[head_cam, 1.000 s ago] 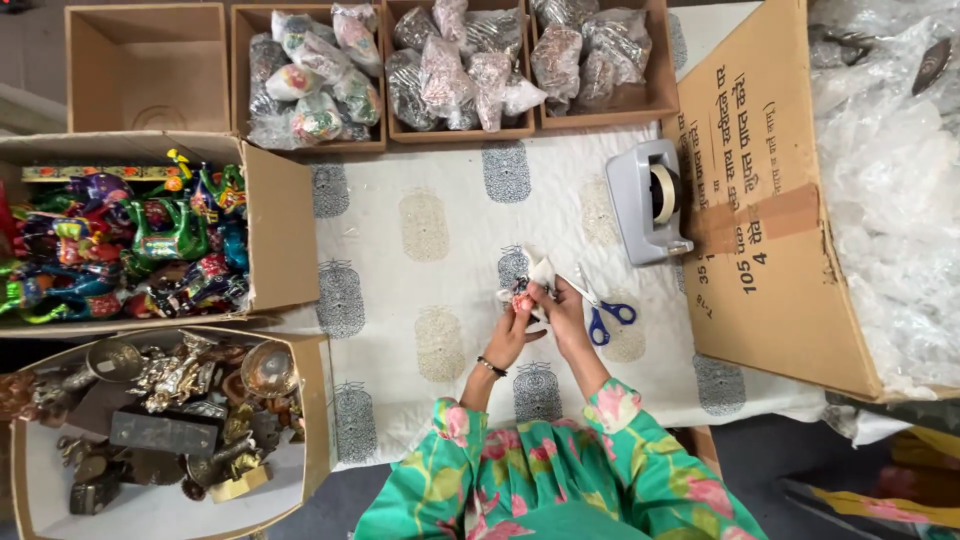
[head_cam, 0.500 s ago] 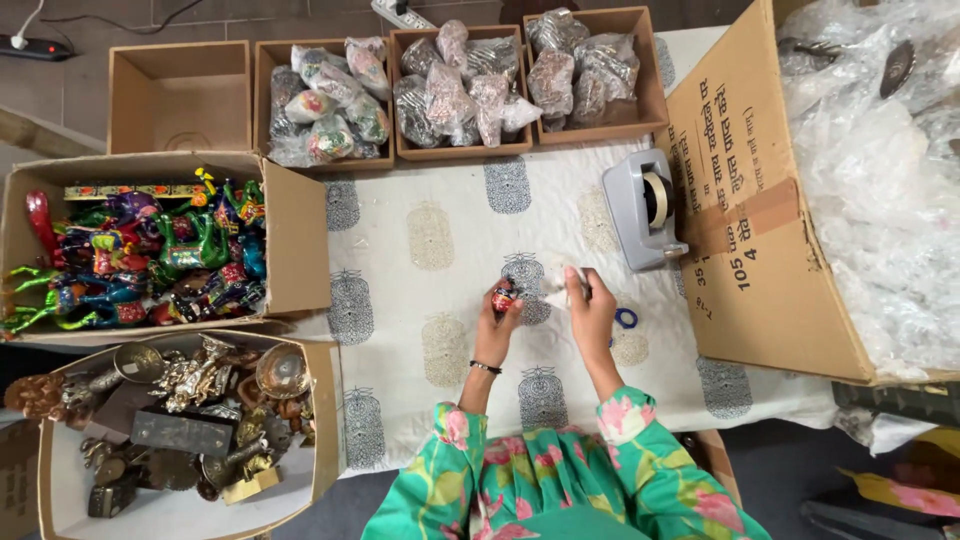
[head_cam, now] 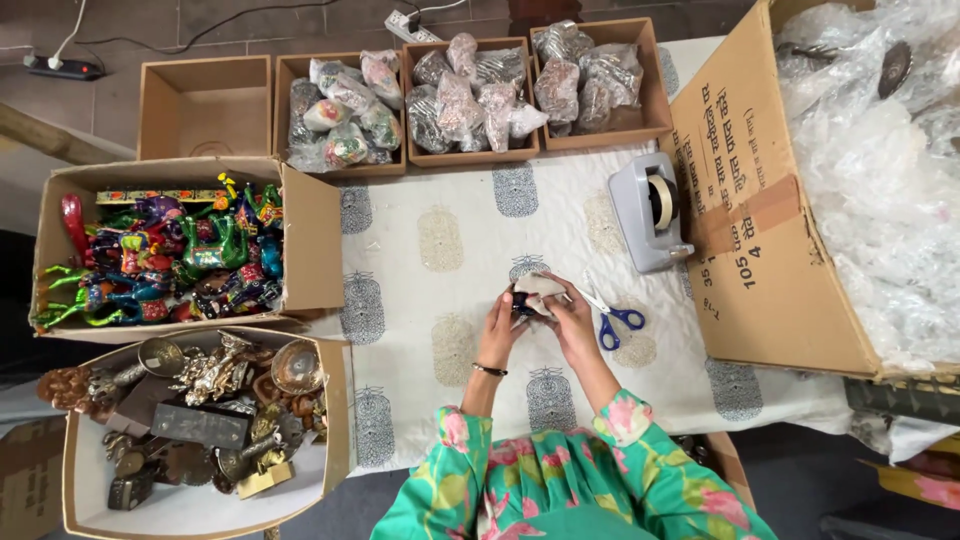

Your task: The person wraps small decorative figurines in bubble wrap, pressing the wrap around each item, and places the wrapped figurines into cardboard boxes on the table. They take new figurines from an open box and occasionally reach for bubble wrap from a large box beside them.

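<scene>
Fingers of left hand (head_cam: 497, 322) and right hand (head_cam: 572, 318) clenched together around small dark object half wrapped in pale paper (head_cam: 532, 295), held just above patterned white cloth on bench (head_cam: 440, 250). Blue-handled scissors (head_cam: 612, 318) just beside right hand; grey tape dispenser (head_cam: 650, 212) beyond, near large cardboard box (head_cam: 760, 250).

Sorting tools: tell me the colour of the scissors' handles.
Blue handles on the scissors, seen in the head view, beside the right hand.
</scene>
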